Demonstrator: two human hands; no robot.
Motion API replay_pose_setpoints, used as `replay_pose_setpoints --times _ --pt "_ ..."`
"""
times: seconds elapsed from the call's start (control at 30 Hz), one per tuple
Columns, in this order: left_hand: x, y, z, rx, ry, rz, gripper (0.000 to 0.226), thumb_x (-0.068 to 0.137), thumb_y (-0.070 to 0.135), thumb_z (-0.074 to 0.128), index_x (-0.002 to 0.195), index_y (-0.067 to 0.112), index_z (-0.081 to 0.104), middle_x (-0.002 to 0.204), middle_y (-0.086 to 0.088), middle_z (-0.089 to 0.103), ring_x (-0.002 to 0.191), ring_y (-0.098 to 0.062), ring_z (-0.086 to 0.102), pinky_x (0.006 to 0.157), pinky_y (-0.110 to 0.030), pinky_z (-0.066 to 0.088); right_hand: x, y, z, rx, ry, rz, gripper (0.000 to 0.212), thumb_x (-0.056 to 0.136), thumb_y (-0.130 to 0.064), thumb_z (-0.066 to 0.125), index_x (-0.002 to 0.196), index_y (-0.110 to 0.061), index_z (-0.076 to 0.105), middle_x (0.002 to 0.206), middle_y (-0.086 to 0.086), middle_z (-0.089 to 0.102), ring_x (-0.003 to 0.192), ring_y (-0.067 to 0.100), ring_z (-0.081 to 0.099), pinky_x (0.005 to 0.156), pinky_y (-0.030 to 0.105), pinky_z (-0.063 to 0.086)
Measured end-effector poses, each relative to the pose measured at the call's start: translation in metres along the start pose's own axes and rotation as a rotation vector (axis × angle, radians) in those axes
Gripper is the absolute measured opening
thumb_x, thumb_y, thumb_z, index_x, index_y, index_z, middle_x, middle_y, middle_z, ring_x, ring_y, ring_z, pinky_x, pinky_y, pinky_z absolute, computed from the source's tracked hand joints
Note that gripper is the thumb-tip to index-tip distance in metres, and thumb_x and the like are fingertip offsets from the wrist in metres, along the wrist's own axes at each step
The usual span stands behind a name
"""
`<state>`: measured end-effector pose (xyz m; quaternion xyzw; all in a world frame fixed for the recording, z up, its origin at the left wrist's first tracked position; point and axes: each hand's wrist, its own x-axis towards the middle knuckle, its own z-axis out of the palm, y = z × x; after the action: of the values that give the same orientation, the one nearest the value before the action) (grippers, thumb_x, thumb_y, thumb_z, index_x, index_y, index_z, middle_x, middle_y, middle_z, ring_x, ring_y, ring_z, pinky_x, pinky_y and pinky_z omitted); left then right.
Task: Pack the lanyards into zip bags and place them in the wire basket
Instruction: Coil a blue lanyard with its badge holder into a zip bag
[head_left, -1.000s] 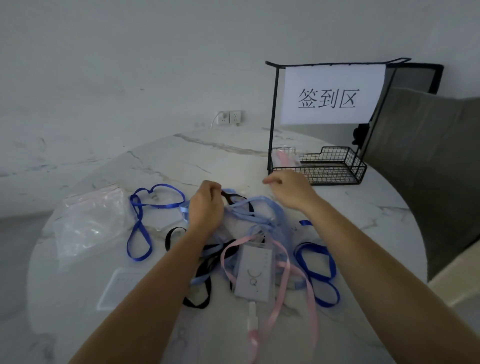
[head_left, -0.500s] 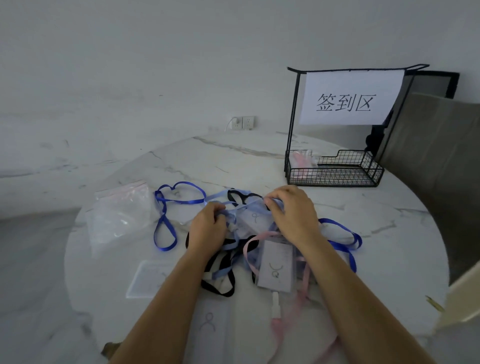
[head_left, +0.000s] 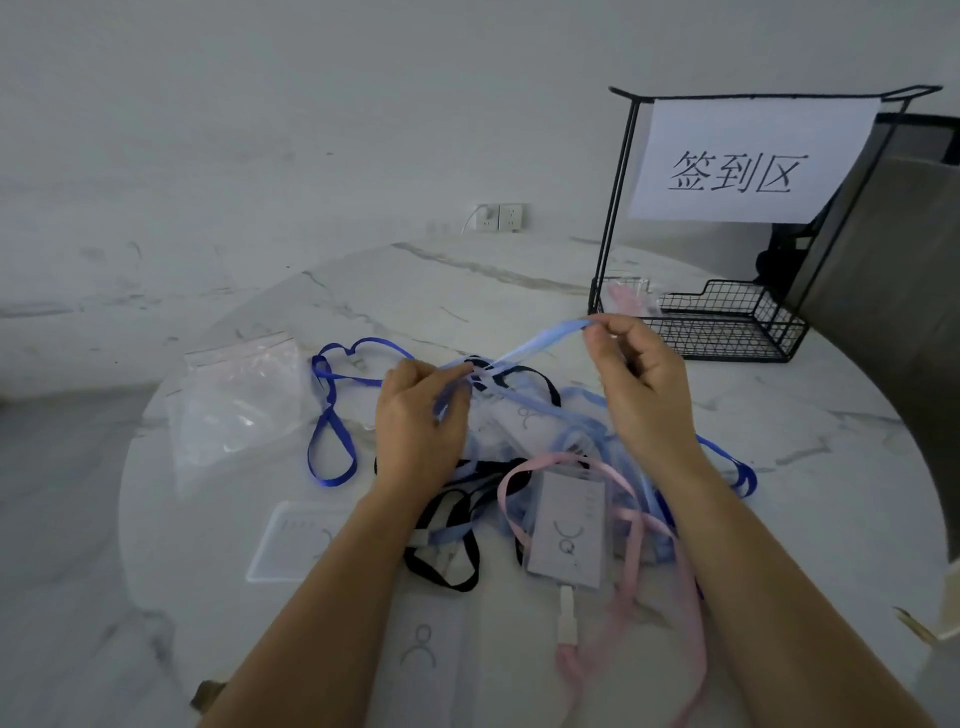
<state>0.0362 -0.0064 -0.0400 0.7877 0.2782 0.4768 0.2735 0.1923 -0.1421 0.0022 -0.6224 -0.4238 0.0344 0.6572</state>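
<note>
A tangle of lanyards lies mid-table: a light blue strap, a black one, a pink one with a badge holder, and dark blue ones. My right hand pinches the light blue strap and holds it raised and taut. My left hand grips the same strap lower down, over the pile. Clear zip bags lie at the left. The black wire basket stands at the back right with a bagged pink lanyard inside.
A tall wire frame over the basket carries a white paper sign. Loose clear badge holders lie near the front left of the round marble table. A grey chair back stands at the right.
My right hand has lifted up and to the right, drawing the light blue strap out of the pile. My left hand has closed on the same strap.
</note>
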Motion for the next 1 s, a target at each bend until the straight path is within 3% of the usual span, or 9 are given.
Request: replay_pose_setpoints --times 0.13,0.2,0.3,0.4,0.5,0.6,0.73,0.87,1.0 --pt "0.007 0.002 -0.011 -0.102 0.092 -0.214 0.027 0.099 0.015 0.054 0.122 0.016 0.068 0.094 0.007 0.054 0.08 -0.01 0.057 0.072 -0.008 0.043 0.002 0.008 -0.008 -0.264 -0.072 -0.004 0.014 0.092 -0.031 0.071 0.105 -0.031 0.069 0.081 0.008 0.07 0.063 0.027 0.06 0.062 0.039 0.053" --pt "0.009 -0.002 -0.014 -0.138 0.18 -0.342 0.027 0.101 0.017 0.05 0.122 0.018 0.067 0.103 0.002 0.059 0.078 -0.011 0.06 0.075 -0.015 0.05 0.004 0.017 -0.016 -0.383 -0.039 0.051 0.015 0.094 -0.03 0.068 0.109 -0.028 0.07 0.086 -0.007 0.07 0.07 0.012 0.065 0.07 0.036 0.057" --pt "0.011 -0.007 -0.015 -0.23 0.216 -0.459 0.027 0.099 0.017 0.051 0.118 0.02 0.07 0.105 -0.004 0.066 0.081 -0.016 0.061 0.079 -0.032 0.053 0.008 0.025 -0.024 -0.412 0.052 0.138 0.013 0.097 -0.032 0.061 0.107 -0.028 0.069 0.084 -0.012 0.066 0.07 0.002 0.06 0.064 0.024 0.048" --pt "0.01 0.001 -0.013 -0.438 0.222 -0.514 0.024 0.101 0.02 0.048 0.103 0.009 0.07 0.081 -0.001 0.065 0.071 -0.014 0.057 0.071 -0.034 0.049 0.008 0.026 -0.024 -0.319 0.102 0.265 0.016 0.099 -0.03 0.057 0.109 -0.023 0.068 0.085 -0.011 0.062 0.069 0.001 0.054 0.059 0.014 0.037" --pt "0.005 0.012 -0.008 -0.532 0.11 -0.523 0.046 0.107 0.035 0.032 0.091 0.002 0.06 0.062 -0.009 0.055 0.057 -0.02 0.052 0.061 -0.032 0.052 0.007 0.022 -0.023 -0.369 0.156 0.312 0.027 0.095 -0.015 0.058 0.121 -0.019 0.064 0.102 -0.003 0.062 0.074 0.003 0.053 0.062 0.016 0.038" --pt "0.004 0.014 -0.009 -0.632 0.045 -0.527 0.057 0.107 0.04 0.027 0.1 -0.005 0.061 0.063 -0.015 0.058 0.053 -0.015 0.055 0.057 -0.029 0.054 0.0 0.019 -0.015 -0.668 0.098 0.157 0.061 0.08 -0.001 0.066 0.136 -0.023 0.052 0.132 0.007 0.045 0.105 0.017 0.049 0.089 0.027 0.041" --pt "0.006 0.01 -0.012 -0.674 0.072 -0.567 0.056 0.106 0.044 0.03 0.104 -0.002 0.062 0.08 -0.017 0.064 0.072 -0.025 0.062 0.073 -0.042 0.057 -0.012 0.009 0.003 -0.559 -0.244 -0.068 0.078 0.068 -0.014 0.071 0.141 -0.028 0.046 0.154 -0.003 0.02 0.144 0.013 0.016 0.114 0.037 0.017" --pt "0.007 0.012 -0.013 -0.701 0.087 -0.607 0.047 0.106 0.041 0.034 0.08 0.011 0.06 0.063 -0.002 0.063 0.059 -0.017 0.059 0.056 -0.03 0.049 -0.02 0.012 0.021 -0.646 -0.329 -0.298 0.059 0.076 -0.045 0.073 0.13 -0.026 0.059 0.134 -0.002 0.045 0.127 0.018 0.044 0.105 0.037 0.036" --pt "0.008 0.01 -0.011 -0.693 0.089 -0.624 0.042 0.105 0.041 0.036 0.086 0.014 0.062 0.071 0.0 0.068 0.069 -0.017 0.067 0.068 -0.034 0.055 -0.022 0.013 0.028 -0.666 -0.38 -0.18 0.047 0.085 -0.052 0.071 0.125 -0.028 0.065 0.113 -0.011 0.06 0.099 0.004 0.055 0.082 0.026 0.047"
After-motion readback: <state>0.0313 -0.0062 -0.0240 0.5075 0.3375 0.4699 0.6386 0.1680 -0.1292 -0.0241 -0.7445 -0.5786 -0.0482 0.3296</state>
